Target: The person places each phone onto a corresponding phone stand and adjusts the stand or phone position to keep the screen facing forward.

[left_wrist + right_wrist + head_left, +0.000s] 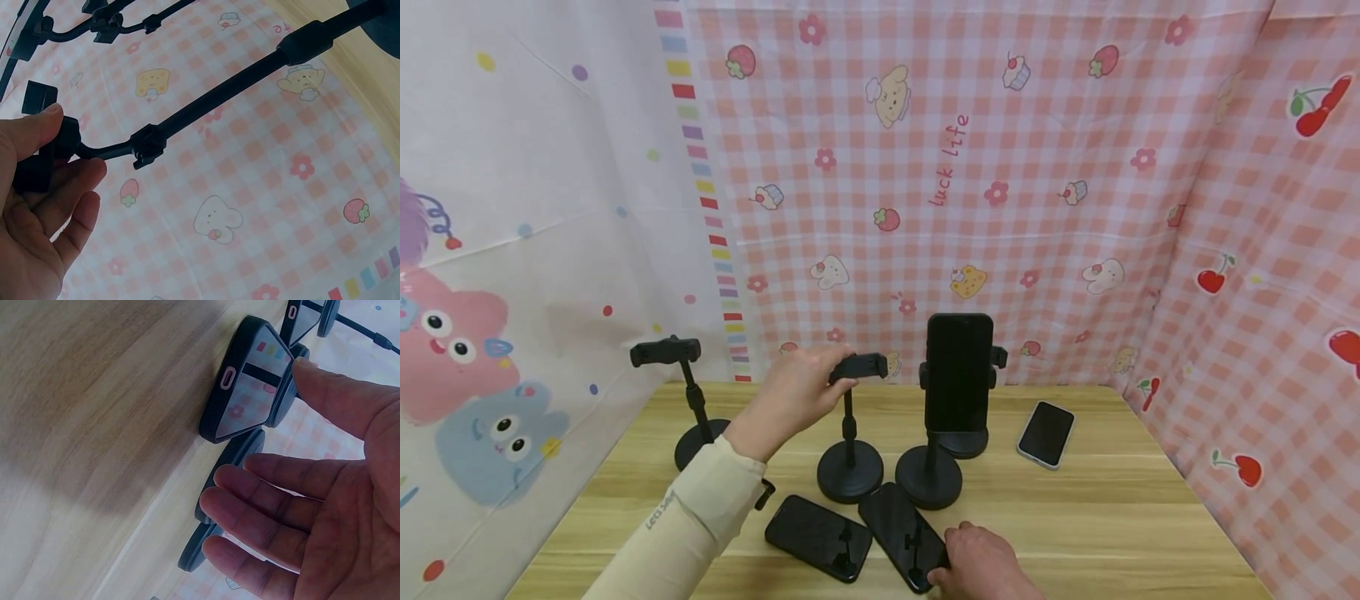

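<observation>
My left hand (pixel 801 387) grips the clamp head (pixel 867 365) of the middle black phone stand (pixel 850 473), thumb on one side and fingers on the other in the left wrist view. The stand's round base is on the table, and its thin pole (pixel 219 94) runs up to the clamp. A black phone (pixel 901 533) lies screen up in front of the stands. My right hand (pixel 981 562) is at its near end. In the right wrist view the thumb and spread fingers (pixel 269 515) stand around that phone without gripping it; its charging port faces the camera.
A second black phone (pixel 818 537) lies left of the first. Another stand (pixel 672 351) is at the left, partly behind my sleeve. Right of centre, a stand holds an upright phone (pixel 958 375), with another base (pixel 966 444) behind. A white-edged phone (pixel 1047 433) lies at right.
</observation>
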The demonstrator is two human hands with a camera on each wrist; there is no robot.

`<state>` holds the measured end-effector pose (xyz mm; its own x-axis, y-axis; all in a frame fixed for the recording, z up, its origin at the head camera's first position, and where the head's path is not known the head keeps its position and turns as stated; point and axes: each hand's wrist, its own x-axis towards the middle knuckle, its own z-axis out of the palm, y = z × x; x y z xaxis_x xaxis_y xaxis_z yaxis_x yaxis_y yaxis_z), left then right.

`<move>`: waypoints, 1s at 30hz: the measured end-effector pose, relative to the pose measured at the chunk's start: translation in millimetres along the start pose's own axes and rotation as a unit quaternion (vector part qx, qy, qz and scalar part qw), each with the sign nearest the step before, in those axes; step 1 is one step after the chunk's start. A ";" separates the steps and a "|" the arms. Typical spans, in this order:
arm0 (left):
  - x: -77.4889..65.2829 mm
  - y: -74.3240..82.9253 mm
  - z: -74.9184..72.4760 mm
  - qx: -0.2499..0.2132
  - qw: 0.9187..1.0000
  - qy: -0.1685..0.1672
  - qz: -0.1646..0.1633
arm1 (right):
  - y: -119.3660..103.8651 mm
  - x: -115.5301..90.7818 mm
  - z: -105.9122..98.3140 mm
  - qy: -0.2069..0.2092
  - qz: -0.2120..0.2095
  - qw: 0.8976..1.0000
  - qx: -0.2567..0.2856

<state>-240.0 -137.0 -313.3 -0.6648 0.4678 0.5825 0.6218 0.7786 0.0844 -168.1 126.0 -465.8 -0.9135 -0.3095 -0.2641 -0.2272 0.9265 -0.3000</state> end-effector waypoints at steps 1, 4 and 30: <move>-0.3 0.0 0.2 0.000 1.000 0.003 0.001 | -0.1 0.1 0.1 0.000 0.001 1.000 -0.001; -1.1 -0.4 1.4 0.003 1.000 0.011 0.003 | -0.2 0.4 0.5 0.002 0.001 1.000 -0.003; -10.9 -5.7 7.3 0.015 0.999 0.036 0.006 | -2.6 2.1 0.4 0.007 0.004 1.000 0.003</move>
<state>-239.3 -143.5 -326.0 -0.6246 0.4465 0.6407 0.6164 0.7857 0.0534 -169.3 122.9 -466.0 -0.9195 -0.3000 -0.2541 -0.2189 0.9275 -0.3031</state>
